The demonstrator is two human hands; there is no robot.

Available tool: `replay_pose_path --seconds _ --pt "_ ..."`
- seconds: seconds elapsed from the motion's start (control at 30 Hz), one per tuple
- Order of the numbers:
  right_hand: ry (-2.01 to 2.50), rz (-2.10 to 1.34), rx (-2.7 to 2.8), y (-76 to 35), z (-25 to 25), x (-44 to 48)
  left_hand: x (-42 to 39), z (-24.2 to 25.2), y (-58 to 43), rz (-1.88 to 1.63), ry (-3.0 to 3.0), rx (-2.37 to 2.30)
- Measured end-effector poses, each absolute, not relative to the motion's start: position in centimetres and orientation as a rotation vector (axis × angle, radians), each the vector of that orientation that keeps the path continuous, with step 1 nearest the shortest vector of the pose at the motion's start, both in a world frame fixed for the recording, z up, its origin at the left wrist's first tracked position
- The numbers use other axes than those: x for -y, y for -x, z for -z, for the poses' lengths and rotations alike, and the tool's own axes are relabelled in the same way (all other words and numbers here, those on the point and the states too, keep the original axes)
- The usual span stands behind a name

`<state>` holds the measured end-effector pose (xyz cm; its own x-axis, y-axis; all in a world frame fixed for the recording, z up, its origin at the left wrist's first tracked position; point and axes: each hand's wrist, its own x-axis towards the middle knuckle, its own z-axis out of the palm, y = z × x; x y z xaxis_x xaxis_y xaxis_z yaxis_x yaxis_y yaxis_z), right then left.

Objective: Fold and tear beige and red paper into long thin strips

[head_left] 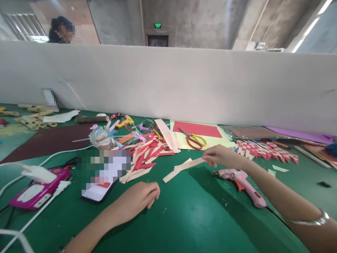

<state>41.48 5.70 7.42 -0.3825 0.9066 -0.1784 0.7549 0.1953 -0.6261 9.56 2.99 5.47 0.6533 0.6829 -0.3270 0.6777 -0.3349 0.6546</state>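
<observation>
My right hand (222,156) pinches the end of a cream paper strip (193,163) between thumb and fingers. The strip's far end reaches left over the green table, where another short pale piece lies across it. Fingers curled in, my left hand (144,195) rests low over the table with nothing visible in it. A pink glue gun (243,182) lies below my right wrist, nozzle to the left. Beyond the hands is a loose heap of red and cream paper strips (147,156). Scissors with red and yellow handles (196,140) lie on red and pale-green sheets.
A phone (105,179) and a magenta power strip (39,189) with white cables lie at left. Behind them are a tub of ribbons (102,137), a yellow glue gun (125,121) and bamboo pieces (34,121). Woven red-and-white paper (265,151) lies right; a pale partition (168,80) stands behind.
</observation>
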Motion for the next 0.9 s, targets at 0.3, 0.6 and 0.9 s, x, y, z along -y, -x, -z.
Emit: replay_pose_path --seconds 0.3,0.6,0.9 --pt "1.728 -0.927 2.401 -40.9 -4.9 -12.3 -3.2 -4.5 -12.7 -0.066 -2.108 -0.879" --pt "2.125 -0.521 2.219 -43.7 -2.6 -17.4 -4.6 -1.6 -14.5 -0.248 -2.124 -0.816" --pt "2.276 -0.294 2.119 -50.0 -0.2 -20.8 -5.2 0.0 -14.1 -0.314 -2.041 -0.872"
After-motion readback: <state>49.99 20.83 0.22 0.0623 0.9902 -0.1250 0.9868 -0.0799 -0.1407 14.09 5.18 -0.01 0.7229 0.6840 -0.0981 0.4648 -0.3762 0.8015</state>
